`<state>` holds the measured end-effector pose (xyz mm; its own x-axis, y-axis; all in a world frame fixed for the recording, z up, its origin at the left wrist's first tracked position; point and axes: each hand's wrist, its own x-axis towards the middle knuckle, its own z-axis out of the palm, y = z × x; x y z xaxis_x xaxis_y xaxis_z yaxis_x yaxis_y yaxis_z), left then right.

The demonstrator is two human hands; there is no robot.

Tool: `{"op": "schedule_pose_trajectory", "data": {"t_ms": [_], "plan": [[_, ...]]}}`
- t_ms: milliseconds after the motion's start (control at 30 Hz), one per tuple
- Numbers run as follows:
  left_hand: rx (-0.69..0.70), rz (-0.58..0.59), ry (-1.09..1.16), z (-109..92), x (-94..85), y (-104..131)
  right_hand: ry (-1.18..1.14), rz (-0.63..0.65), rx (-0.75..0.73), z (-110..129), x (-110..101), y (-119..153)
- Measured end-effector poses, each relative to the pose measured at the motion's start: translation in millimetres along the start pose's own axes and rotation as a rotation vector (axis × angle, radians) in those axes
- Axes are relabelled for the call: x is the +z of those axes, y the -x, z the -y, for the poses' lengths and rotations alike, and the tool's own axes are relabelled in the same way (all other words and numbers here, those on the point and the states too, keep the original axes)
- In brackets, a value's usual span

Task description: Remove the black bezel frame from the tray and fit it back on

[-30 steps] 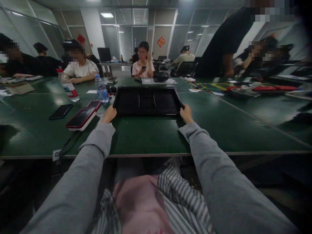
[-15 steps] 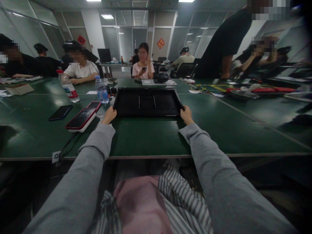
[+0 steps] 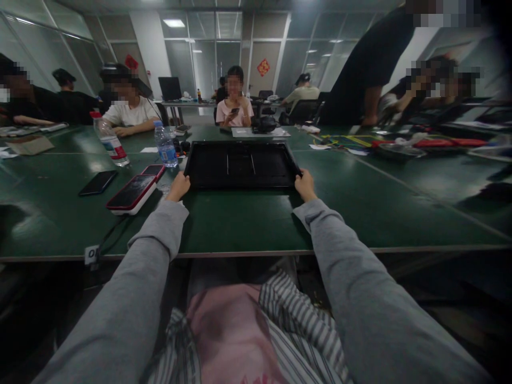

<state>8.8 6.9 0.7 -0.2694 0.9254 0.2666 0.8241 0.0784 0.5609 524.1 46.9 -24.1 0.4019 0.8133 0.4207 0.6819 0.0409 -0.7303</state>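
Black tray (image 3: pixel 208 166) at centre of green surface (image 3: pixel 240 224), right of small bottle (image 3: pixel 166 150). Left hand (image 3: pixel 180 186) and right hand (image 3: pixel 305 185): fingers pinching its near corners. Best keep grips even, tray level, bottle untouched.

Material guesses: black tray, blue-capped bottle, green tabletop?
Black tray: probably plastic, dark and mostly matt, with a faint sheen along its near rim; painted metal can't be ruled out.
Blue-capped bottle: likely thin clear plastic, glossy; its wall is see-through above the blue label.
Green tabletop: smooth, semi-gloss, showing broad soft reflections; perhaps laminate or a rubber/vinyl mat. Can't tell the core.
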Motion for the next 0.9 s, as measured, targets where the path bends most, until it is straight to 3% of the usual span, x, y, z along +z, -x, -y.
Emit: {"op": "schedule_pose_trajectory", "data": {"t_ms": [367,600,900], "plan": [[0.008,0.012,-0.001,0.0,-3.3,-0.5,-0.019,-0.024,0.023,2.9,-3.9,2.8],[0.009,0.087,0.073,2.4,-9.3,-2.1,0.000,-0.012,0.007,6.0,-8.7,7.1],[0.005,-0.021,0.196,16.9,6.1,-14.4,-0.003,-0.010,-0.005,8.9,-10.5,8.7]]}}
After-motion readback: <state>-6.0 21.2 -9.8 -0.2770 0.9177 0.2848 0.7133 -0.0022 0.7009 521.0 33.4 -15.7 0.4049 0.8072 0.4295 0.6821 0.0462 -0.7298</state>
